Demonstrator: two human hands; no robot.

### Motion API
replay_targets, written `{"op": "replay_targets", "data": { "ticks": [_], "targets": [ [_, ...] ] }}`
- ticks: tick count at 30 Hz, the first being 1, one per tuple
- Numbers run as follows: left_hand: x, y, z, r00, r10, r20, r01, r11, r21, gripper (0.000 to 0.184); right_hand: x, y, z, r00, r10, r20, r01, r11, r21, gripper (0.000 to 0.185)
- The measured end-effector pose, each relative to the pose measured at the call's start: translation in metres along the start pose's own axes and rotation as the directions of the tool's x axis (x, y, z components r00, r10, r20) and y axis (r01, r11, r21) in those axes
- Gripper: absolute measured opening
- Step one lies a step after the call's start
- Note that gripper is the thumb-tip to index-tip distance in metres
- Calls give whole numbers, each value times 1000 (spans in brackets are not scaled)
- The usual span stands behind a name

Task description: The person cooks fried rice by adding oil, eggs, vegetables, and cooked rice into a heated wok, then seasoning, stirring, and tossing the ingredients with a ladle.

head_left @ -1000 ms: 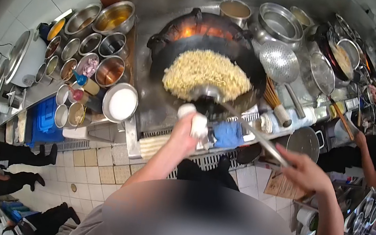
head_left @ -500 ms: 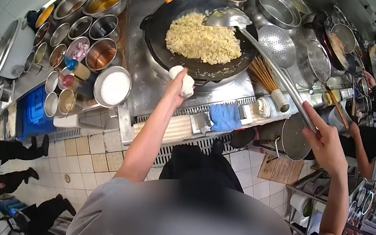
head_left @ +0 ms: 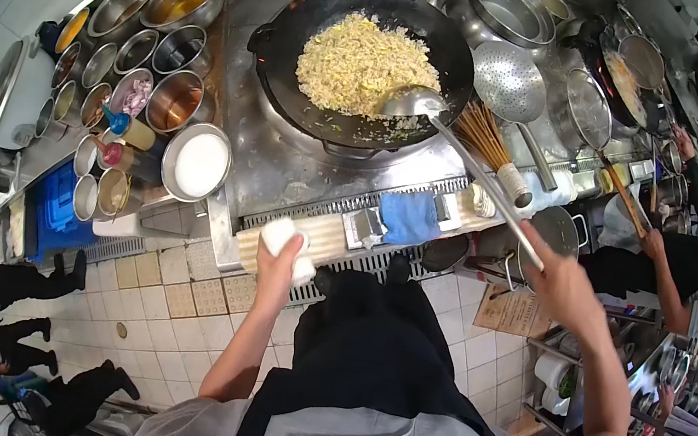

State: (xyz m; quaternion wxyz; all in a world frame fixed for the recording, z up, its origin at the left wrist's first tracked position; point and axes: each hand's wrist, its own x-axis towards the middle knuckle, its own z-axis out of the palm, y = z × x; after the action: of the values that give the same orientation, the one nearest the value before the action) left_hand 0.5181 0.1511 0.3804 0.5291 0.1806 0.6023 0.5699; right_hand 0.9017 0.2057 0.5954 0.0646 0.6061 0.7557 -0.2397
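Note:
A black wok [head_left: 275,65] sits on the steel stove with a heap of egg fried rice [head_left: 360,61] in it. My right hand [head_left: 568,289] is closed around the end of a long metal ladle handle. The ladle [head_left: 414,102] rests its bowl against the near right side of the rice. My left hand [head_left: 272,274] grips a folded white cloth [head_left: 279,234] in front of the stove edge, apart from the wok's near handle [head_left: 349,152]. Part of the cloth is hidden by my fingers.
Metal bowls and pots stand at left, among them a bowl of white granules [head_left: 202,164]. A bamboo brush [head_left: 488,144] and a perforated strainer [head_left: 510,82] lie right of the wok. A blue cloth [head_left: 410,218] hangs at the front edge. Other people work at both sides.
My left hand with the cloth has drawn back from the wok's near rim toward my body. The ladle bowl has moved down from the rice's upper right to its near side. The flame has shrunk.

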Motion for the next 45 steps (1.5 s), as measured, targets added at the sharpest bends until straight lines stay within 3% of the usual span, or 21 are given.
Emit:
{"op": "replay_targets", "data": {
  "ticks": [2,7,10,12,16,17,19,21,22,27,29,30,32,34,36,37,39,40,42,44,45],
  "targets": [
    [-11,-16,-15,999,-28,-22,29,999,27,47,-11,15,33,997,-53,-65,47,995,-84,73],
    [-33,-39,-26,995,-39,-92,47,996,82,47,3,6,-10,1000,12,18,-13,995,96,63],
    [-56,-36,-19,985,-27,-172,31,999,16,47,45,26,-7,983,-46,-179,91,962,255,58],
    [-69,-33,-10,967,-14,-253,8,1000,-24,46,107,41,13,908,-92,-408,256,894,368,58],
    [-94,-44,0,932,23,-361,-14,1000,26,44,274,43,-3,846,-33,-532,220,931,292,61],
    [-99,-49,1,929,35,-369,-12,998,63,43,325,48,-5,763,-72,-642,302,919,255,56],
    [-116,-62,5,900,18,-436,-16,1000,8,44,423,52,-12,747,-1,-664,195,956,217,40],
    [-132,-71,14,873,-14,-488,-1,1000,-29,44,504,44,-45,985,136,-106,-18,694,720,25],
    [-142,-74,20,863,-38,-504,20,999,-41,45,529,35,-56,976,171,136,-101,-197,975,6],
    [-161,-91,47,859,-149,-491,145,988,-46,44,530,62,-57,988,133,-76,-4,518,855,14],
    [-159,-118,44,865,-116,-488,139,990,11,40,518,84,-56,982,106,-158,28,742,670,20],
    [-160,-121,41,848,-180,-499,202,979,-9,45,510,109,-47,926,-10,-377,183,886,426,31],
    [-160,-126,38,798,-308,-518,326,944,-58,57,448,141,-50,908,-36,-416,324,691,647,43],
    [-163,-145,18,828,-196,-526,233,972,4,48,386,141,-58,905,154,-397,189,689,699,47],
    [-156,-184,-23,867,-40,-497,123,983,136,44,398,165,-28,808,316,-497,161,693,703,44],
    [-157,-159,0,826,-144,-545,200,979,45,43,405,175,-23,746,382,-545,155,697,700,42],
    [-165,-75,72,710,-351,-610,329,932,-154,41,409,186,-34,825,440,-355,176,396,901,31],
    [-166,-94,58,799,-167,-578,293,947,131,41,411,189,-41,862,441,-252,167,224,960,25],
    [-174,-150,15,925,150,-349,119,758,641,42,419,192,-65,941,330,-82,178,-271,946,12],
    [-176,-158,21,907,293,-302,28,674,738,31,435,198,-96,990,136,43,65,-704,707,15],
    [-176,-158,25,892,361,-271,-14,623,782,27,440,197,-104,1000,1,17,-13,-656,755,16]
  ]
}}
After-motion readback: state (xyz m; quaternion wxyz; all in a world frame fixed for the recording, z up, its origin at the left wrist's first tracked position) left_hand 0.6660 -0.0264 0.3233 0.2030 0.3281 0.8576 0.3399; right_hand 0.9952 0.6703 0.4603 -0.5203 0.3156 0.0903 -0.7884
